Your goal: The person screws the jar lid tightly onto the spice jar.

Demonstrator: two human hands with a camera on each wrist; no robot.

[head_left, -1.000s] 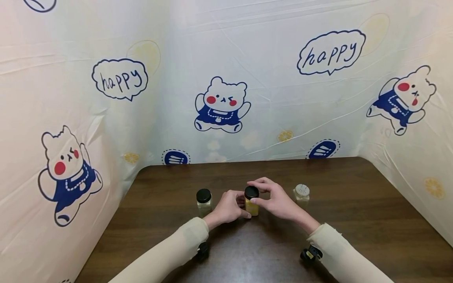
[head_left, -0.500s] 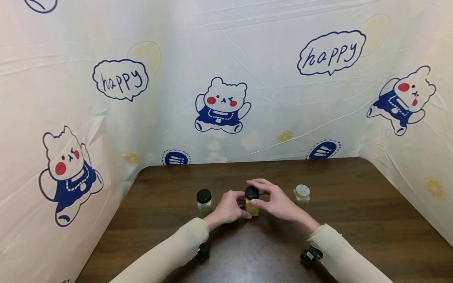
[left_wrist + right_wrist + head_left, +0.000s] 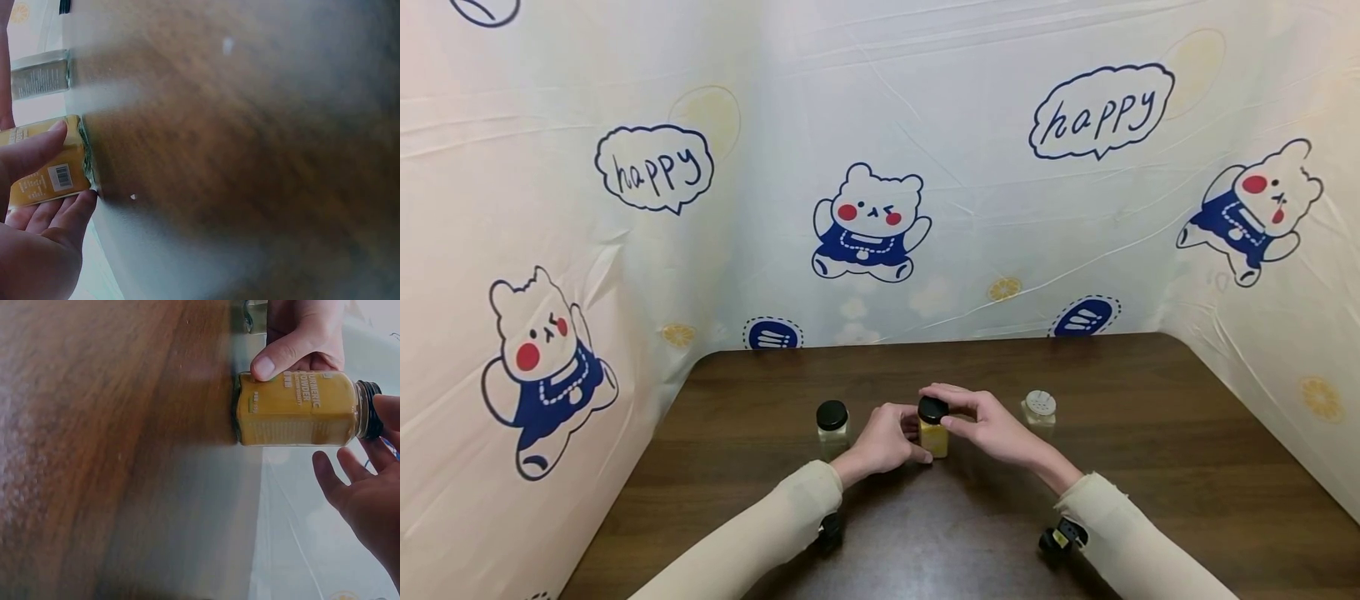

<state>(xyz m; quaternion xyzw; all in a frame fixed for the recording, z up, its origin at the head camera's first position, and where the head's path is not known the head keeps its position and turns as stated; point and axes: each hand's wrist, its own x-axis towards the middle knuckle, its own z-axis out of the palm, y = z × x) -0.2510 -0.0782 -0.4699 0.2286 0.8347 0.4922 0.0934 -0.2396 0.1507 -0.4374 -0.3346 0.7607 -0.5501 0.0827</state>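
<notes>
A glass jar of turmeric powder (image 3: 934,442), yellow inside, stands upright on the table with a black lid (image 3: 933,409). My left hand (image 3: 882,438) grips the lower part of the jar, its thumb (image 3: 275,362) pressed against the label side. At the top, my right hand (image 3: 988,427) pinches the lid between thumb and a finger. In the right wrist view the right hand's other fingers (image 3: 328,472) are spread apart from the glass. The left wrist view shows a barcode on the jar (image 3: 40,178).
A second jar with a black lid (image 3: 832,415) stands left of my left hand, partly behind the wrist. Right of my right hand is a jar with a white holed top (image 3: 1041,404). A printed curtain (image 3: 880,108) surrounds the brown table (image 3: 1120,392).
My right hand has shifted slightly, its thumb moving right along the lid and its fingers coming nearer around the back. The left hand and jar have stayed in place.
</notes>
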